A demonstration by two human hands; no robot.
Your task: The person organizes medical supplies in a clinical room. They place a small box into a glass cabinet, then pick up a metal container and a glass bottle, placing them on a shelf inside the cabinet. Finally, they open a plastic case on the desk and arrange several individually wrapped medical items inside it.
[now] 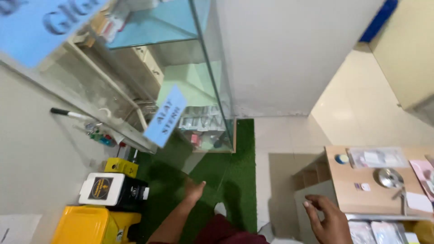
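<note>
My left hand point(194, 190) reaches forward over the green carpet point(235, 180), fingers loosely together and holding nothing, close to the glass cabinet point(212, 86). My right hand point(327, 219) hovers low at the right with fingers curled and apart, empty, beside the corner of a wooden table point(352, 194). A small round metal bowl point(389, 177) sits on that table, beyond my right hand.
A blue label point(165, 115) sticks on the cabinet glass, with packets on the shelf behind. A yellow bin point(88, 224) and a black-and-white box point(113, 190) stand at lower left. Plastic packets point(377, 157) and a pink sheet point(425, 174) lie on the table.
</note>
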